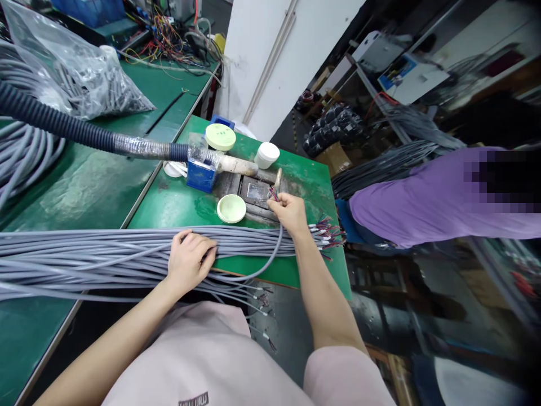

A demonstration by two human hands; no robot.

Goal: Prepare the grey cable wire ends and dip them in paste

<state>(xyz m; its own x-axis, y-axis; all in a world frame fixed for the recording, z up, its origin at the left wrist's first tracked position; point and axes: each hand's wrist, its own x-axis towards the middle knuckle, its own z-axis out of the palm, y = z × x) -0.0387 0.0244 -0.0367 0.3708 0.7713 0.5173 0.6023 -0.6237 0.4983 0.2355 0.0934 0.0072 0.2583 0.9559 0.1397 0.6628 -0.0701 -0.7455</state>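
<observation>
My right hand [289, 213] pinches the end of one grey cable [276, 248]. The thin coloured wires [273, 193] of that end stick out past my fingertips, over the edge of a small square metal pot [256, 192] with a silvery surface, which looks like a solder pot. From my hand the cable curves down and back to the left. My left hand [192, 258] lies on top of a thick bundle of grey cables [114, 251], fingers bent loosely and thumb apart. The bundle's other wire ends [329, 232] fan out at the table's right edge.
A ribbed black hose [63, 121] reaches the pot past a blue box [200, 173]. Nearby stand a pale green dish [231, 208], a round lidded tub [220, 137] and a white jar [267, 155]. A person in a purple top [406, 194] is at the right.
</observation>
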